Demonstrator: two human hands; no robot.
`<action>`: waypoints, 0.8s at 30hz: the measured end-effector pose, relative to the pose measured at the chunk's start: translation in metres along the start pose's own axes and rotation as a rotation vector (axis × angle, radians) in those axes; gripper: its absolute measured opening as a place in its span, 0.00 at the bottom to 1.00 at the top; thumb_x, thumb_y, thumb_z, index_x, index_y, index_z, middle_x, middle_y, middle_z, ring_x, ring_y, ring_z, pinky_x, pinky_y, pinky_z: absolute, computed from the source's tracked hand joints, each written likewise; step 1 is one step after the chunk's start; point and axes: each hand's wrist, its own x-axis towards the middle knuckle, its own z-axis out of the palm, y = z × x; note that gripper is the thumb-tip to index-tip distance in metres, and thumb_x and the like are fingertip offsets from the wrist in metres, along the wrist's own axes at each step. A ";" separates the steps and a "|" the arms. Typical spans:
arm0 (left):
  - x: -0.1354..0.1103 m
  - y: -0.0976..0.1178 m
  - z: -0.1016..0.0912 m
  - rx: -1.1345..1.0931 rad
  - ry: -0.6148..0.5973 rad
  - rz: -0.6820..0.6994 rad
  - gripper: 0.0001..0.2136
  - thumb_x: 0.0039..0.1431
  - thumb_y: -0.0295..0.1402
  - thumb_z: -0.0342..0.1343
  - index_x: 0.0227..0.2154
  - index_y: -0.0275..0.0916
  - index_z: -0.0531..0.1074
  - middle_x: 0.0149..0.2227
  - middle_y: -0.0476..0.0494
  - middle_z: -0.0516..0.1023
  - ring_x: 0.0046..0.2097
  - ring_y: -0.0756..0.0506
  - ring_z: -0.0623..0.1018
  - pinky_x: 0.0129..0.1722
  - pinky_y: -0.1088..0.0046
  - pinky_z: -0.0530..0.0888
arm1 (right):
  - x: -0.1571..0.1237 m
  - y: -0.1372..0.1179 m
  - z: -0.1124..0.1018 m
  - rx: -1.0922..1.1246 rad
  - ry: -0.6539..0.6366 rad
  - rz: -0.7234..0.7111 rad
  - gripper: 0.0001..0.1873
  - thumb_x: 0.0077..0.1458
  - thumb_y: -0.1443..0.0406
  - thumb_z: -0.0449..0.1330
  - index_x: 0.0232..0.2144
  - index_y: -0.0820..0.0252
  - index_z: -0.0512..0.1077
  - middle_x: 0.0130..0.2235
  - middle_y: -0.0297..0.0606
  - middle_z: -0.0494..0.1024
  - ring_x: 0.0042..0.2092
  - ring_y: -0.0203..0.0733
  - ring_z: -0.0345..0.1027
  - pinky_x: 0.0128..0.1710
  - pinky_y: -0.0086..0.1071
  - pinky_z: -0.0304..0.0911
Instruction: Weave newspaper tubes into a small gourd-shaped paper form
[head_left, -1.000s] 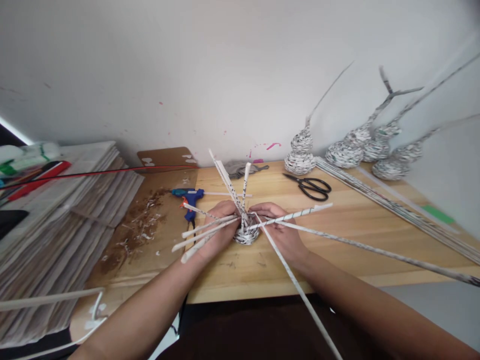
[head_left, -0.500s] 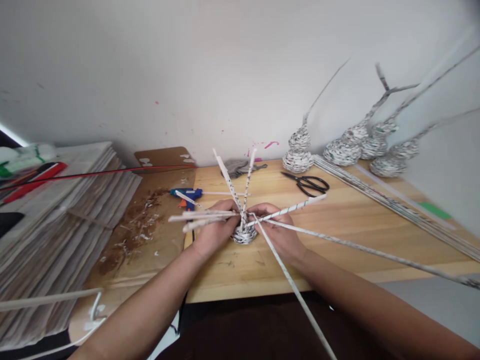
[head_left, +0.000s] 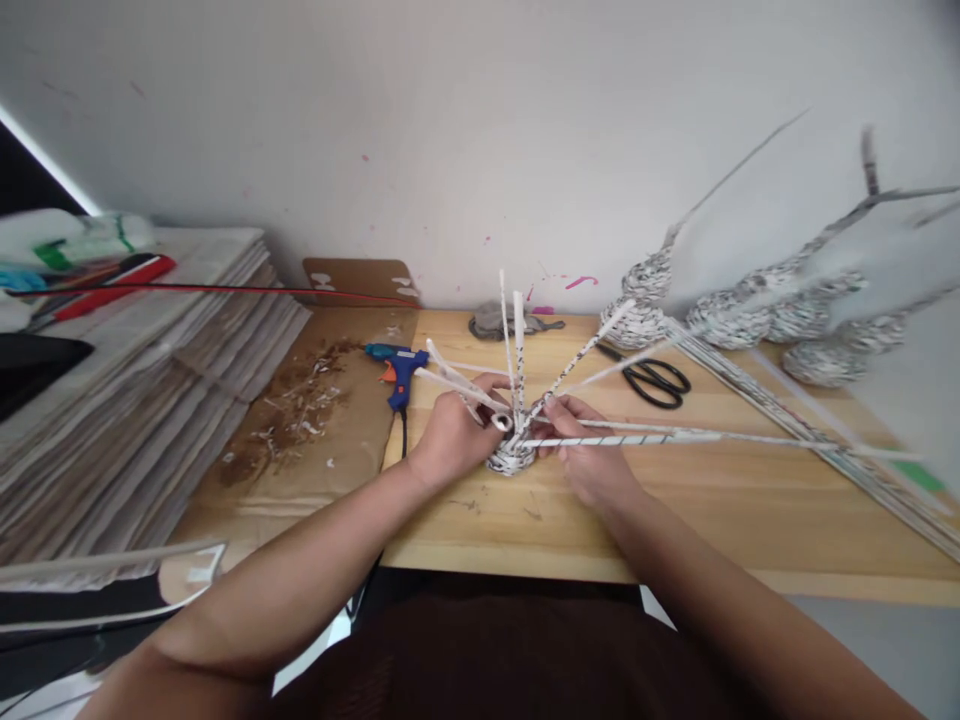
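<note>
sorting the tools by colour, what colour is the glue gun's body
The glue gun's body is blue, seen best in the head view.

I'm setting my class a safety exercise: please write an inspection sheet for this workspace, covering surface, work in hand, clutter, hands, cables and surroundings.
Surface: wooden tabletop, with brown cardboard at left.
Work in hand: small woven paper base, paper tubes fanning out from it.
Clutter: white scraps on the cardboard; black scissors, blue glue gun and grey cloth-like item around the work.
Hands: left hand and right hand flank the base, each holding paper tubes.
Cables: black cord from the glue gun; thin red-and-black line at left, possibly a cable.
Surroundings: gourd-shaped woven pieces near a white wall with pink marks; paper stack at left.
</note>
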 end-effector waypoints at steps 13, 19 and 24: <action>0.001 0.000 -0.002 0.282 0.065 0.129 0.04 0.56 0.26 0.59 0.30 0.39 0.79 0.32 0.46 0.83 0.36 0.44 0.81 0.41 0.68 0.76 | -0.012 -0.008 -0.002 -0.387 -0.034 -0.170 0.16 0.55 0.53 0.65 0.23 0.57 0.72 0.22 0.32 0.74 0.25 0.37 0.66 0.25 0.31 0.61; 0.000 -0.002 -0.003 0.232 0.018 0.168 0.06 0.57 0.26 0.57 0.29 0.39 0.78 0.33 0.44 0.83 0.37 0.44 0.81 0.41 0.68 0.76 | -0.025 -0.013 0.001 -0.678 -0.091 -0.602 0.09 0.59 0.64 0.61 0.26 0.55 0.74 0.30 0.37 0.76 0.35 0.42 0.71 0.37 0.34 0.64; -0.001 0.002 -0.003 0.168 0.001 0.072 0.06 0.58 0.28 0.56 0.30 0.38 0.78 0.33 0.44 0.83 0.37 0.44 0.81 0.41 0.68 0.76 | -0.023 -0.014 -0.004 -0.766 -0.096 -0.631 0.11 0.61 0.65 0.60 0.25 0.55 0.72 0.28 0.35 0.73 0.35 0.42 0.70 0.36 0.34 0.62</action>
